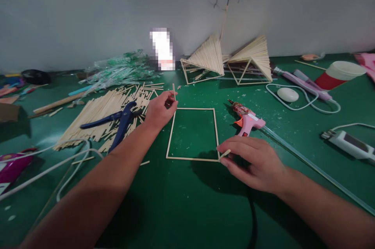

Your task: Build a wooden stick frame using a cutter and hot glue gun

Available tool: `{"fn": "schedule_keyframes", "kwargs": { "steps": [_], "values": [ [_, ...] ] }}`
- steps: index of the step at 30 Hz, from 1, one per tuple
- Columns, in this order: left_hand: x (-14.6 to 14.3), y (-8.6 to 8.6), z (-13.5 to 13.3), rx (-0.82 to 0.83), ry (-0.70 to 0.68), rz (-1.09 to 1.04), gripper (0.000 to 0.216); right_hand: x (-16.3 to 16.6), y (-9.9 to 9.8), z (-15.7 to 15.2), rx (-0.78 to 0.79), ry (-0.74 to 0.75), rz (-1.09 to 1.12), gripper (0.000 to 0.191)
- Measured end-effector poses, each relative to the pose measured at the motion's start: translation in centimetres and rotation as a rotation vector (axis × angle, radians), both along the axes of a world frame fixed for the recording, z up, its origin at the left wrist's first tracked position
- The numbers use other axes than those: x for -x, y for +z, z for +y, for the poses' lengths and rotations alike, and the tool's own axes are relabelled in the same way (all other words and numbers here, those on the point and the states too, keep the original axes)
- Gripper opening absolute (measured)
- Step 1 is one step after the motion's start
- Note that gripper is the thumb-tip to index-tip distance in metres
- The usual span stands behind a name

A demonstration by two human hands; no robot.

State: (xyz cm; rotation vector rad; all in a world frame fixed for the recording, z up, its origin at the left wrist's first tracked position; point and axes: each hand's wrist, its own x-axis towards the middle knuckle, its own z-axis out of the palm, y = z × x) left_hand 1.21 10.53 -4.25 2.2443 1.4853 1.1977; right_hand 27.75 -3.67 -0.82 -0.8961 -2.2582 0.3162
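A square frame of thin wooden sticks [192, 159] lies flat on the green table. At its far left corner, my left hand [160, 110] is closed on a short wooden stick [174, 89] that stands upright. My right hand [258, 163] pinches another short stick [225, 153] at the near right corner, where it leans at a slant. Whether either stick is fixed to the frame, I cannot tell. Just beyond my right hand lies a pink glue gun [248, 120] with a long clear glue stick [295, 153] in its back.
Left are blue cutters [124, 124], piled wooden sticks [93, 114], a white cable [43, 171] and green-printed plastic wrappers [123, 67]. Two fan-like stick structures [209, 55] stand by the wall, beside a bright blurred screen [163, 49]. A red-white cup [336, 75] and a white device [351, 145] are right.
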Motion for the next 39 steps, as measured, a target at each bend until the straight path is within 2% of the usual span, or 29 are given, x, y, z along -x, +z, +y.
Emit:
{"fn": "schedule_keyframes", "kwargs": {
  "steps": [7, 12, 22, 26, 30, 39],
  "values": [
    [0.0, 0.0, 0.0, 0.001, -0.021, -0.013, 0.030, 0.0, 0.4, -0.7, -0.004, -0.045, 0.112, 0.045],
    [0.1, 0.0, 0.0, 0.010, -0.018, -0.019, 0.030, 0.0, 0.6, -1.0, -0.036, -0.043, 0.139, 0.051],
    [0.0, 0.3, -0.1, 0.023, 0.008, -0.005, 0.022, 0.2, 0.6, -0.9, -0.092, -0.081, 0.106, 0.043],
    [0.0, 0.6, -0.2, 0.023, 0.026, 0.012, 0.011, 0.2, 0.6, -1.0, -0.115, -0.082, 0.120, 0.045],
    [0.0, 0.5, -0.2, 0.024, 0.025, 0.024, 0.011, 0.1, 0.7, -1.1, -0.185, -0.064, 0.113, 0.045],
    [-0.1, 0.5, -0.2, 0.029, 0.019, 0.021, 0.010, 0.1, 0.8, -0.9, -0.229, -0.070, 0.068, 0.025]
  ]
}}
